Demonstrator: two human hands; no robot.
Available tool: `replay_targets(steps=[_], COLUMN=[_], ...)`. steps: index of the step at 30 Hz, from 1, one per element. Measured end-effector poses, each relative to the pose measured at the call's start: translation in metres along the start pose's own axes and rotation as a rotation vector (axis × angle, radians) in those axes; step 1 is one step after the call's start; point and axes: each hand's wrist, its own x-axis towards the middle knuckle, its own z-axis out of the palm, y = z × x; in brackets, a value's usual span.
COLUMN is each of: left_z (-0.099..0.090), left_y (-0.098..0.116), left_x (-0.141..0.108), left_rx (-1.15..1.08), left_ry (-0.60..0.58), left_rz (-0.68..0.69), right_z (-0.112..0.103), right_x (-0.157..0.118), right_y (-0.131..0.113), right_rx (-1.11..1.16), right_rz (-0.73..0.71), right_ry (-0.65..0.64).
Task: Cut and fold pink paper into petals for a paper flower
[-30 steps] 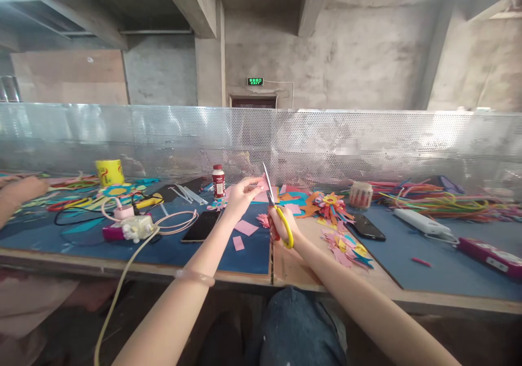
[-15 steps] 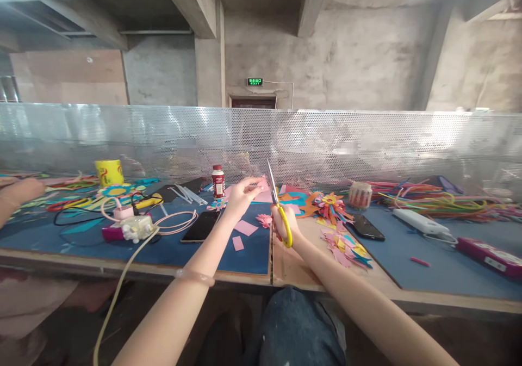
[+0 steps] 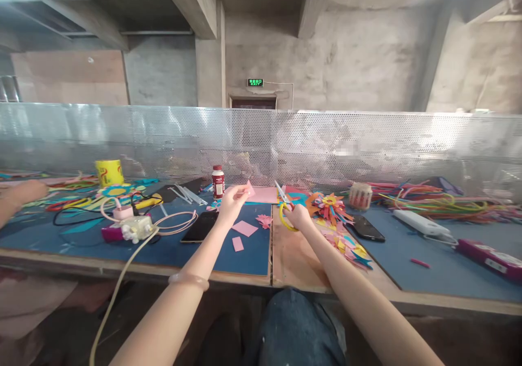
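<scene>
Between thumb and fingers, my left hand (image 3: 232, 202) pinches a small piece of pink paper (image 3: 250, 190) above the table. My right hand (image 3: 299, 217) is closed on a pair of scissors (image 3: 283, 194) with yellow handles, its blades pointing up and to the left. A gap separates the blades from the held paper. Below lie a pink paper square (image 3: 245, 228), a smaller pink rectangle (image 3: 237, 244) and a pink paper flower (image 3: 264, 222). Behind the hands rests a larger pink sheet (image 3: 265, 194).
Right of my right hand are a multicoloured paper flower (image 3: 331, 207), paper scraps (image 3: 346, 244) and a phone (image 3: 367, 228). A red-capped bottle (image 3: 218, 182) stands at the back. Cables and a power strip (image 3: 138, 228) lie left. Another person's hand (image 3: 30, 191) is at the far left.
My hands have moved apart: the left drew back left with the pink paper, while the right shifted right and tipped the scissors further left.
</scene>
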Motion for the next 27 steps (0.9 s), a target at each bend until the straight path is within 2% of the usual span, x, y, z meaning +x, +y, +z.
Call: replay_targets(steps=[3,6,9,11,13,14,17,19,22,27], left_z=[0.001,0.005,0.009,0.011,0.012,0.013,0.015,0.017,0.019,0.021], left_y=[-0.004,-0.005,-0.003,-0.001,-0.001,-0.001,-0.002,-0.004,-0.005,-0.008], left_x=[-0.006,-0.010,-0.013,-0.015,-0.017,-0.018,-0.020,-0.020,-0.021,-0.025], left_rx=[-0.046,-0.076,-0.071,-0.050,-0.052,-0.060,-0.072,-0.053,-0.021,-0.011], left_ry=[-0.026,-0.079,-0.145,-0.189,-0.238,-0.262,-0.312,-0.324,-0.347,-0.375], left_rz=[-0.007,-0.024,-0.061,-0.083,-0.083,-0.080,-0.071,-0.060,-0.043,-0.093], right_z=[-0.001,-0.004,-0.009,-0.011,-0.011,-0.010,-0.005,-0.003,-0.002,-0.003], right_x=[-0.003,-0.009,-0.013,-0.014,-0.014,-0.015,-0.017,-0.020,-0.023,-0.023], right_y=[0.007,0.008,0.003,-0.004,-0.012,-0.016,-0.026,-0.029,-0.030,-0.028], right_rx=[-0.209,-0.348,-0.471,-0.498,-0.340,-0.182,0.300,0.475,0.559,0.563], right_rz=[0.083,0.095,0.069,-0.014,-0.150,-0.204,-0.286,-0.296,-0.293,-0.259], right_ry=[-0.034,-0.052,-0.029,0.037,0.073,0.032,-0.187,-0.294,-0.343,-0.309])
